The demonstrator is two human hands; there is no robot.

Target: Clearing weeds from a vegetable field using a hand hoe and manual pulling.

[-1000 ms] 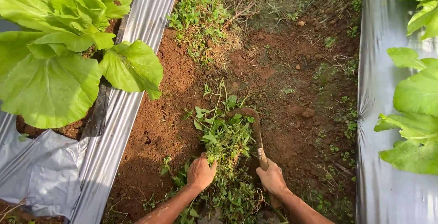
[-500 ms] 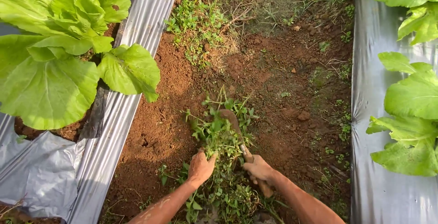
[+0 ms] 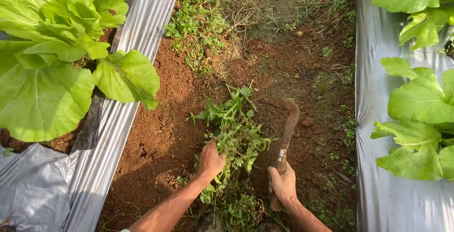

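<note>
Left hand (image 3: 211,160) is clenched on a bunch of weeds (image 3: 232,130), gripping low on the stems so the tops fan up and away toward the far side; that hold lifts the greens off the soil (image 3: 163,132) and exposes their base. Right hand (image 3: 283,184) is wrapped tight around the wooden handle of a sickle (image 3: 285,132), just right of the weeds. Its rusty curved blade hooks left at the far end, tip pointing toward the bunch, edge near the ground. Both forearms come in from the near edge.

The weeds sit mid-furrow, between two raised beds. More loose greens lie near, under the wrists. Far end of the furrow has low weeds and dry grass still rooted.

No real containers. The beds are covered by silver plastic mulch (image 3: 132,71) left and (image 3: 373,118) right, and large leafy greens (image 3: 47,71) grow out of holes in it, soil visible in the left hole. Right bed leaves (image 3: 421,104) overhang the sheet.
</note>
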